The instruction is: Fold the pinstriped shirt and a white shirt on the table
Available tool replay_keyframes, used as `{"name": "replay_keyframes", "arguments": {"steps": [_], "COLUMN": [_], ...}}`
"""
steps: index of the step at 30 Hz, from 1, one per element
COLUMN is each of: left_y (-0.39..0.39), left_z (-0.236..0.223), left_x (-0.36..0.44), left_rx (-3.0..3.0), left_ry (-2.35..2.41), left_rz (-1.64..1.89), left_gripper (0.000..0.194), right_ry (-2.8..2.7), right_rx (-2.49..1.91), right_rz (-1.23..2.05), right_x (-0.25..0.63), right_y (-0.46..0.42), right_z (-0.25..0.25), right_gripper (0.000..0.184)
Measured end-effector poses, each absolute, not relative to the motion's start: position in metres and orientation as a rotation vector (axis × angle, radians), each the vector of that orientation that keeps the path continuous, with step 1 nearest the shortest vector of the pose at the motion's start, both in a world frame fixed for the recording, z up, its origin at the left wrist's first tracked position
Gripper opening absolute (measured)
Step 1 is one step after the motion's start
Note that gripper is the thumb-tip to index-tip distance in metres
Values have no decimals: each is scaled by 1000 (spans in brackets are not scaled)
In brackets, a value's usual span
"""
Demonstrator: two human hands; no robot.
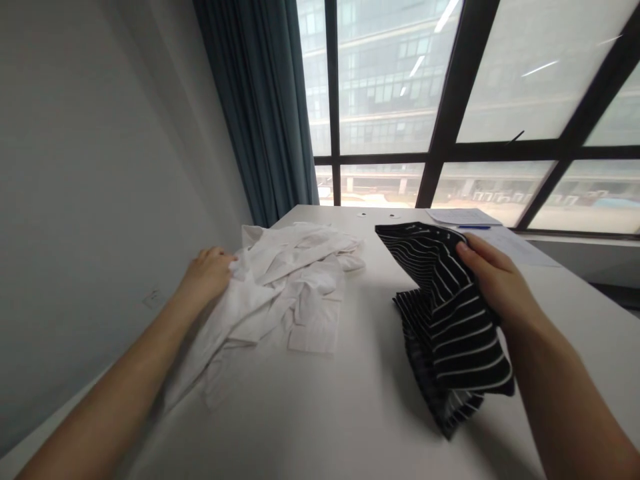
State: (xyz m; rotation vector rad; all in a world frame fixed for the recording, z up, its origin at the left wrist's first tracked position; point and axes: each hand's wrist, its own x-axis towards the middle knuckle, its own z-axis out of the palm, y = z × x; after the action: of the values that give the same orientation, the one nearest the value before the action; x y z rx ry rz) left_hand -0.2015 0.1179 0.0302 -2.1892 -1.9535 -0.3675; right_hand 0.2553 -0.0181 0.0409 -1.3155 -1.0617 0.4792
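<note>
A crumpled white garment (295,273), which looks like a shirt, lies spread on the left side of the white table (360,400). My left hand (207,270) is closed on its left edge, and part of the cloth hangs toward me. On the right, my right hand (493,277) grips a black cloth with white stripes (450,320) by its upper edge, thumb on top. The striped cloth hangs folded above the table; its exact kind I cannot make out. The fingers behind it are hidden.
Papers (465,217) and a blue pen (474,227) lie at the table's far right. Two small round fittings sit near the far edge. A blue curtain (260,100) and a wall (125,167) border the left; large windows stand beyond the table.
</note>
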Motion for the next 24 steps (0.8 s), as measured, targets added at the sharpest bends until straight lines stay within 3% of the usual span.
{"name": "replay_keyframes", "arguments": {"steps": [5,9,13,17,24], "left_y": [68,22,23,42,76], "left_z": [39,40,30,25,38], "left_x": [-89,-20,-2,-14,-75], "left_rx": [-2935,-3424,-3223,-3206,-2583], "left_ry": [-1564,-1335,-1489,-1669,-1885], "left_rz": [-978,-1082,-1041,-1112,-1713], "left_gripper": [32,39,24,41,39], "right_ry": [-1047,-1213,-1509,-1410,-988], "right_rx": [-1056,-1056,-1003,-1018,-1098], "right_rz": [725,798,854,767,551], "right_x": [204,186,188,198,250], "right_y": [-1,12,17,24,29], "right_z": [45,32,31,31,29], "right_gripper": [27,21,23,23,15]}}
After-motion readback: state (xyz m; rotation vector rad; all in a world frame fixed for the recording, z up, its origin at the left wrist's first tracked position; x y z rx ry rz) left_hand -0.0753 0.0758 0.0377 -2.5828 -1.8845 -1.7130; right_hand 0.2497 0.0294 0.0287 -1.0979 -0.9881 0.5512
